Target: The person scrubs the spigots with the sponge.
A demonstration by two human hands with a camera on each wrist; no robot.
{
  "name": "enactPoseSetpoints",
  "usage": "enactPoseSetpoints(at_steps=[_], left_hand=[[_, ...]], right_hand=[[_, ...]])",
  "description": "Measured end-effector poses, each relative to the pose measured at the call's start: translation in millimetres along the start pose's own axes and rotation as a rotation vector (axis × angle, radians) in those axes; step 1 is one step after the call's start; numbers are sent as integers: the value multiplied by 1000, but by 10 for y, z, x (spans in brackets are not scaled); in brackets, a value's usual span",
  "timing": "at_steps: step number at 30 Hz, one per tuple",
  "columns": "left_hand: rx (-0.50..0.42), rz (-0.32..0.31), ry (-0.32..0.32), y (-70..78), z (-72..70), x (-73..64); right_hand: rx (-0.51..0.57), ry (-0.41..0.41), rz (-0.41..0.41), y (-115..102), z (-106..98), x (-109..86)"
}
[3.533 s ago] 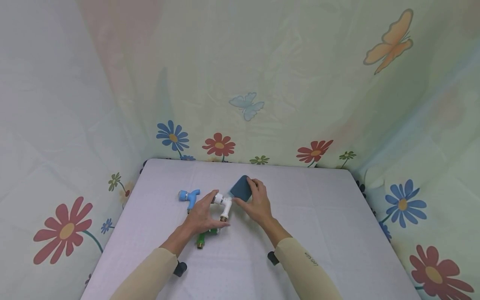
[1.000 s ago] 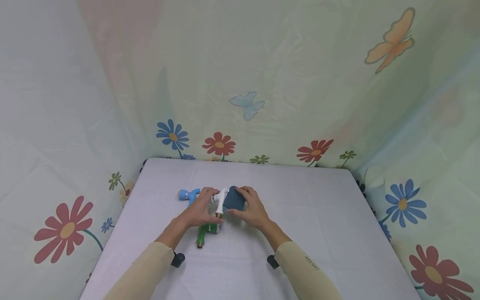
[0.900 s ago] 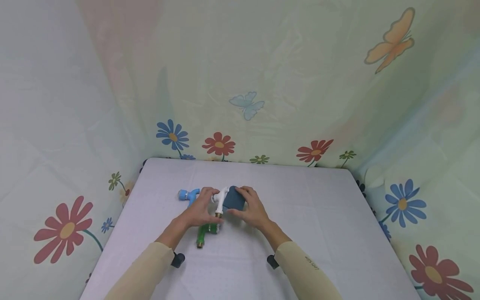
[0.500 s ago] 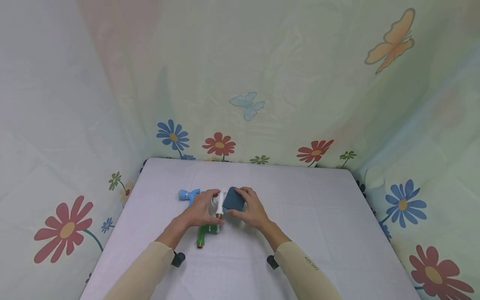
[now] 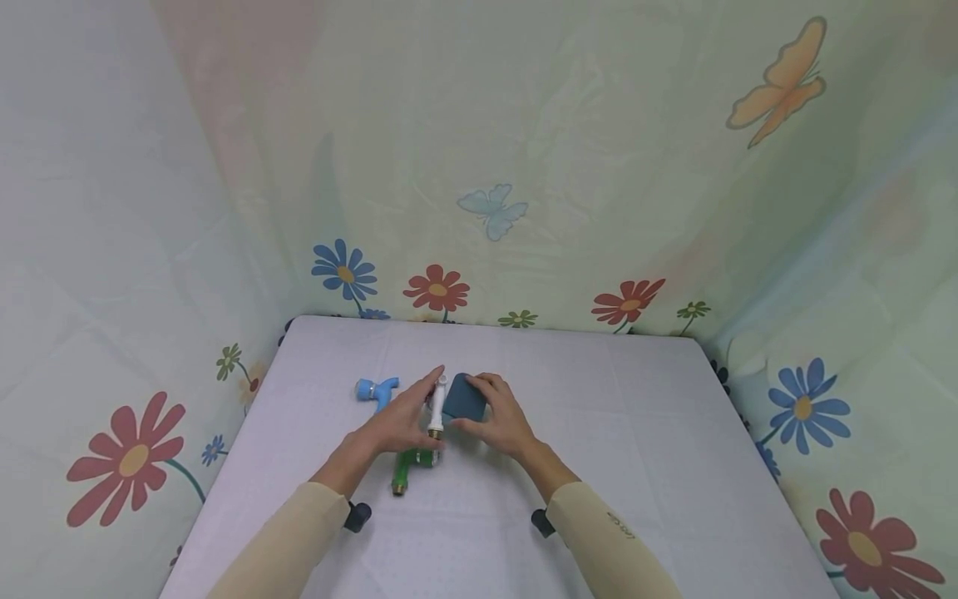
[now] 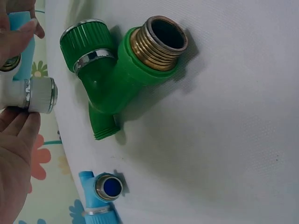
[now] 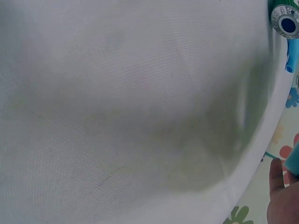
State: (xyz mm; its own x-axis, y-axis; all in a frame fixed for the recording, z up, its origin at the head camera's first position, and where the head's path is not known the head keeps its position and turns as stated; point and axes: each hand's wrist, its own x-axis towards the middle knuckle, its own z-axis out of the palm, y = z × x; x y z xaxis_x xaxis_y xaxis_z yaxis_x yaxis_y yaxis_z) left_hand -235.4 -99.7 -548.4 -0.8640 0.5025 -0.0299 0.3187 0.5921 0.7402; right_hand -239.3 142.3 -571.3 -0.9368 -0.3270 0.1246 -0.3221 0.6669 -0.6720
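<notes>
My left hand (image 5: 400, 420) holds a white water tap (image 5: 437, 408) between fingers and thumb, its brass threaded end pointing toward me. In the left wrist view the fingers lie against the white tap's ribbed knob (image 6: 42, 94). My right hand (image 5: 503, 416) pinches a sponge (image 5: 464, 398) by its edge, dark blue on its broad face. A lighter blue side of the sponge (image 7: 292, 161) shows in the right wrist view. The sponge stands right beside the white tap's body. Most of the tap's knob is hidden behind the left fingers in the head view.
A green tap (image 5: 404, 472) lies on the white-covered table (image 5: 614, 416), just nearer than the left hand. Behind that hand is a blue tap (image 5: 377, 391), partly covered. A flowered curtain (image 5: 554, 150) surrounds the table's back and sides.
Since the earliest frame, the sponge has come down and left to the white tap's side. Over the last half second the tap has turned in the left hand, whose upper fingers have straightened.
</notes>
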Motion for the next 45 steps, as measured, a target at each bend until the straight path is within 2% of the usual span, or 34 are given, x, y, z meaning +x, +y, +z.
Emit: enactPoseSetpoints(at_steps=[4,8,17,23,29,34,39,42,45], left_hand=[[13,9,-5,16,-2,12],[29,-9,-2,38,-2,15],[13,-35,58,78,12,-1],[-78,-64,57,48,15,-16],[-163,-89,57,5,7,-16],[-256,-119,66,6,-19,-25],[-321,-106,96,7,-37,-28],[-387,-95,109,6,-49,-27],[-449,-77,114,21,-77,-32]], right_hand=[[7,-1,-1,-18,-2,14],[4,2,7,-42,-9,22],[34,19,33,-53,-41,18],[105,35,95,-44,-54,23],[124,46,104,-49,-67,26],[146,98,138,-25,-60,44],[49,186,225,14,-44,54],[-31,196,287,28,-26,53],[-46,171,293,24,-14,56]])
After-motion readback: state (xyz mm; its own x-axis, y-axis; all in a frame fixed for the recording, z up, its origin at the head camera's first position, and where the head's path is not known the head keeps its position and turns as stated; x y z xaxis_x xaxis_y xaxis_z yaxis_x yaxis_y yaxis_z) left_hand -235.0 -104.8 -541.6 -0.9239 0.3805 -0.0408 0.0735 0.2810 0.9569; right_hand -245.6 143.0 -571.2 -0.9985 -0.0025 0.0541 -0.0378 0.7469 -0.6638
